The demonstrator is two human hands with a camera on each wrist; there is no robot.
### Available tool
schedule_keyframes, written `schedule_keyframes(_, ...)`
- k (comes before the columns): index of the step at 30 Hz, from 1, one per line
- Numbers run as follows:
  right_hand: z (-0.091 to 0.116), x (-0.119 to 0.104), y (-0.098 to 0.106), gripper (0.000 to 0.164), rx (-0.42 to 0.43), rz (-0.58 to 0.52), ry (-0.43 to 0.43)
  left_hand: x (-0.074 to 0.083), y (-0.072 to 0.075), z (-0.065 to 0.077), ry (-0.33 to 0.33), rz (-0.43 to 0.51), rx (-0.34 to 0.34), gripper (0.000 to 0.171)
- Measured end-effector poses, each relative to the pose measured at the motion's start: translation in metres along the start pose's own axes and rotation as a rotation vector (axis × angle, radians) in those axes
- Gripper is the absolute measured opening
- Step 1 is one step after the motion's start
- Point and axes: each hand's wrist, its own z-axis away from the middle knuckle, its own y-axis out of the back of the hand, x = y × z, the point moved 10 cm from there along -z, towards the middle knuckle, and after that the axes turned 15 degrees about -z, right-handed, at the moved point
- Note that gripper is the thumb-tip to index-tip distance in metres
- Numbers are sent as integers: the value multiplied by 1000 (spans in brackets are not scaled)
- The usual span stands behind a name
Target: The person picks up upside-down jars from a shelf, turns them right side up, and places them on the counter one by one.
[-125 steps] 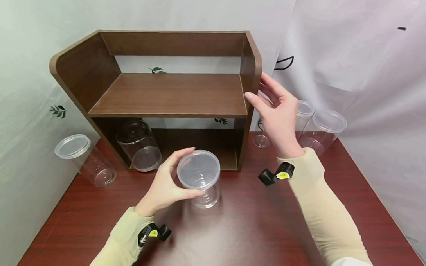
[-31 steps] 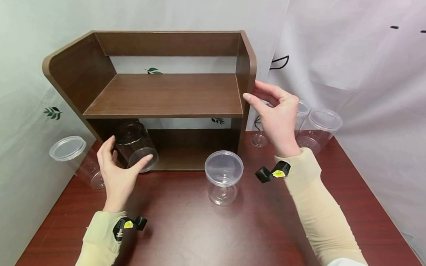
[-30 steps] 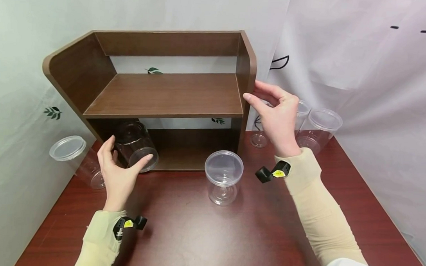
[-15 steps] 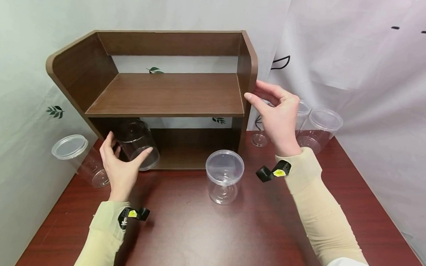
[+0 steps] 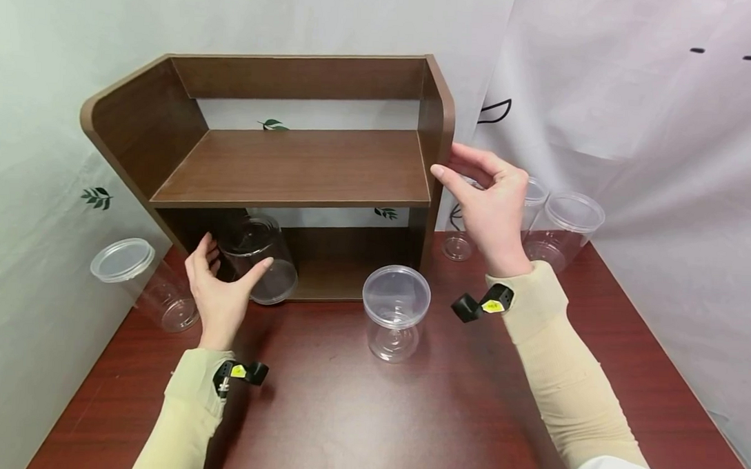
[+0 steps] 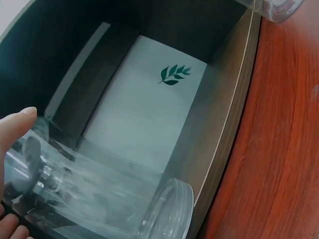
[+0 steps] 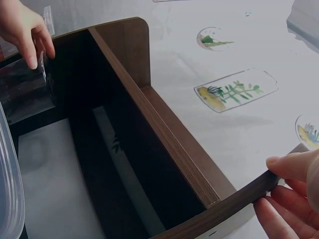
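My left hand (image 5: pixel 217 294) reaches to the lower level of a brown wooden shelf (image 5: pixel 316 163). Its thumb and fingers straddle a clear plastic jar (image 5: pixel 259 254), which stands there lid end down. The left wrist view shows the thumb (image 6: pixel 17 127) against the jar's upper part, its lid (image 6: pixel 169 211) near the shelf's front edge. My right hand (image 5: pixel 491 204) pinches the front edge of the shelf's right side panel; in the right wrist view the thumb (image 7: pixel 294 164) lies over that edge, fingers beneath. A second clear jar (image 5: pixel 395 311) with a translucent lid stands upright before the shelf.
Left of the shelf, a tall lidded jar (image 5: pixel 144 281) stands by the wall. Behind my right arm are a lidded jar (image 5: pixel 562 231) and more clear containers, partly covered by the hand. The dark red table (image 5: pixel 344 413) extends toward me; pale sheets hang behind.
My left hand let go of the front jar, now farther right on the table, and went to the jar inside the shelf. Over the last half second that jar shifted right; my right hand kept its grip.
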Motion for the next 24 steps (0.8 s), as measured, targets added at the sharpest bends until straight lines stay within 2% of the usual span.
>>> schedule_keyframes(5,0,0,0,33,6,-4,-8,-11,-16,-4,88,-9,-109,104)
schedule_keyframes(9,1,0,0,32,5,-6,-9,-16,-24,-6,119,-22,-163,104)
schedule_keyframes(16,1,0,1,32,8,-3,-7,-16,-27,-9,115,-9,-157,99)
schedule_keyframes(24,1,1,1,32,5,-5,-6,-8,-21,-9,89,33,-140,96)
